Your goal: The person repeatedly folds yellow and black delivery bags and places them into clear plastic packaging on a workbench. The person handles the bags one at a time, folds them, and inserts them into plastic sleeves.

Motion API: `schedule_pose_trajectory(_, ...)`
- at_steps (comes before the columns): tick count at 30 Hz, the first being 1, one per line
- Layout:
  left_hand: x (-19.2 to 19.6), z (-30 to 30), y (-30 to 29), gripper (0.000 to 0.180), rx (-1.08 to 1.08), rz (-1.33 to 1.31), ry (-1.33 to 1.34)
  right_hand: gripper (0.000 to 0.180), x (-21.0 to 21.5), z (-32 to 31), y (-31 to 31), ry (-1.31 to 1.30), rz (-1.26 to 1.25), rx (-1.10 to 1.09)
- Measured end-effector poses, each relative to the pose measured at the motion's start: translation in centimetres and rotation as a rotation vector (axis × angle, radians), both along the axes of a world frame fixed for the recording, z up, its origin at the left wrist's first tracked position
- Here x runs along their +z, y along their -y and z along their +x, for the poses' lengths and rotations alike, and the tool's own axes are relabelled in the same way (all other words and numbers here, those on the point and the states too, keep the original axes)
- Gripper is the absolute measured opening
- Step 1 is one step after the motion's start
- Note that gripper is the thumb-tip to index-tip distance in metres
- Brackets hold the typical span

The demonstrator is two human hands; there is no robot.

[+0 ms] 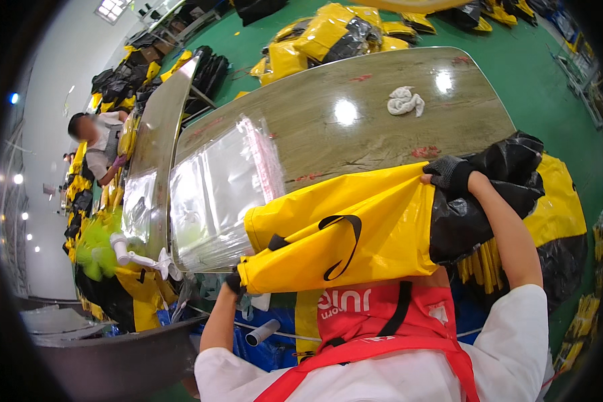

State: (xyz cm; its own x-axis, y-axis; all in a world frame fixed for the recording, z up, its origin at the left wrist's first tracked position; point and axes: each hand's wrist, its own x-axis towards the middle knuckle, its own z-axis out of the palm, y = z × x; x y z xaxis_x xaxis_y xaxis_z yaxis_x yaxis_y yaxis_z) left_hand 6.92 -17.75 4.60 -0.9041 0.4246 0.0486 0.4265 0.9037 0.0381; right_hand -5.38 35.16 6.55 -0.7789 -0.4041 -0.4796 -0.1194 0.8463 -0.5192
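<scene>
A folded yellow and black garment point(355, 234) with black strap loops stretches across in front of me, over the near edge of the wooden table point(355, 127). My left hand point(234, 281), in a dark glove, grips its lower left corner. My right hand point(449, 175), also gloved, pinches its upper right edge where the yellow meets the black part. A stack of clear plastic bags point(214, 194) lies on the table just left of the garment.
A white crumpled rag point(406, 100) lies at the table's far side. More yellow and black garments point(335, 37) are piled on the green floor beyond. A second table point(157, 141) stands at left, where another person point(97, 144) works. A white tool point(137, 258) rests near the bags.
</scene>
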Motion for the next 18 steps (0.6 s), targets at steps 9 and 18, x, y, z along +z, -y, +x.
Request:
schedule_pose_trajectory(9,1.3,3.3,-3.2,0.034,0.674,0.696,0.091,0.046,-2.1,0.7,-1.0,-0.133,0.001,-0.014)
schedule_pose_trajectory(18,3.1,-0.2,-11.7,0.063,0.079,0.431,-0.566,0.060,-1.7,1.0,-0.9,-0.155,0.231,0.033)
